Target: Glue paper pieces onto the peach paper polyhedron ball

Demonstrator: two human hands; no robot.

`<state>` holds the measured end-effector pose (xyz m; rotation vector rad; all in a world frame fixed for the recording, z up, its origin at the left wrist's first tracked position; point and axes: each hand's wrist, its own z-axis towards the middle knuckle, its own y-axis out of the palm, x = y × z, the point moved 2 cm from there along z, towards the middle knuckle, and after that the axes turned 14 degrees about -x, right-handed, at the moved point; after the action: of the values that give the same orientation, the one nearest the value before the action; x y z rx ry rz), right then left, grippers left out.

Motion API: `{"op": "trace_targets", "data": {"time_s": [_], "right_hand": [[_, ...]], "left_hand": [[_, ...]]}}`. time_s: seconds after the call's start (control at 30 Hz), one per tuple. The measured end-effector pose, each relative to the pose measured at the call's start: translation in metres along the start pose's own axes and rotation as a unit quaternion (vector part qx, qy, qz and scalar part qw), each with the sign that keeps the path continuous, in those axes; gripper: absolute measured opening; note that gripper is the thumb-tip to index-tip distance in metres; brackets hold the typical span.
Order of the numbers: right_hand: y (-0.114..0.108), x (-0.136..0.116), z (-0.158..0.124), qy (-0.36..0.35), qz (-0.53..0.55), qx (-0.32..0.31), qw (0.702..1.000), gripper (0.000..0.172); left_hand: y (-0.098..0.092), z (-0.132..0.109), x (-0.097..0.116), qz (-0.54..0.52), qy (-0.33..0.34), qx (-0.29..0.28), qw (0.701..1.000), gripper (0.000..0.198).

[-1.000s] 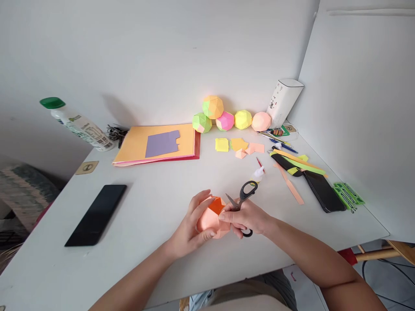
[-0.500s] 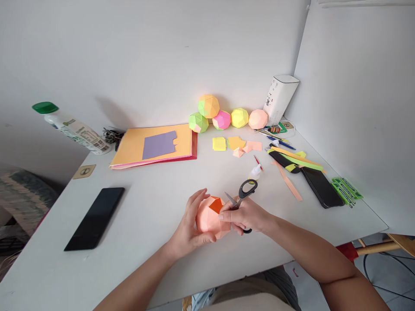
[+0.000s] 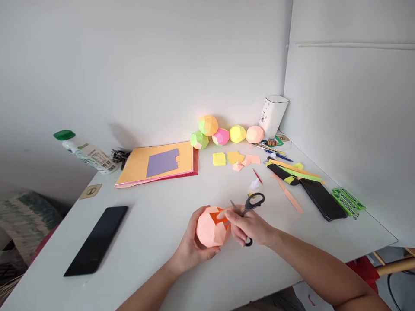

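Observation:
A peach faceted paper ball point(image 3: 206, 229) with an opening on its upper right side shows a bright orange inside. My left hand point(image 3: 192, 242) is wrapped round its left and lower side. My right hand point(image 3: 246, 222) holds black-handled scissors point(image 3: 255, 200), blades pointing up and left, their handle loops sticking out above and below the fingers. The right index finger reaches to the ball's opening. Beyond the hands stands a small white glue bottle point(image 3: 254, 185). Yellow paper squares point(image 3: 219, 159) and peach paper pieces point(image 3: 252, 160) lie farther back.
Finished-looking paper balls point(image 3: 237, 134) sit along the back wall beside a white box point(image 3: 274, 115). A folder of coloured paper point(image 3: 136, 166), a bottle point(image 3: 90, 156) and a black tablet-like device point(image 3: 97, 242) are on the left. Right lie a phone point(image 3: 320, 198) and paper strips point(image 3: 288, 194).
The ball has turned in my left hand, and its opening looks wider. My right index finger has moved to the opening, with the scissors still in that hand. The view has tilted up.

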<state>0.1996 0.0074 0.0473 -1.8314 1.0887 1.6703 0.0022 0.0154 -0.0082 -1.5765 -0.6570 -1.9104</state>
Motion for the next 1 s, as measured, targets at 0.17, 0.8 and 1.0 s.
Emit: {"op": "trace_targets", "data": {"time_s": [0.17, 0.8, 1.0], "right_hand": [[-0.042, -0.027, -0.034, 0.058, -0.319, 0.069, 0.944, 0.022], [-0.049, -0.027, -0.062, 0.101, -0.347, 0.065, 0.93, 0.03], [0.0, 0.016, -0.027, 0.03, -0.044, -0.046, 0.998, 0.111]], "left_hand": [[-0.013, 0.0, 0.005, -0.062, -0.013, 0.007, 0.998, 0.094], [-0.006, -0.006, 0.01, 0.077, 0.076, 0.028, 0.994, 0.093], [0.003, -0.006, 0.008, 0.352, 0.134, 0.067, 0.924, 0.09]]}}
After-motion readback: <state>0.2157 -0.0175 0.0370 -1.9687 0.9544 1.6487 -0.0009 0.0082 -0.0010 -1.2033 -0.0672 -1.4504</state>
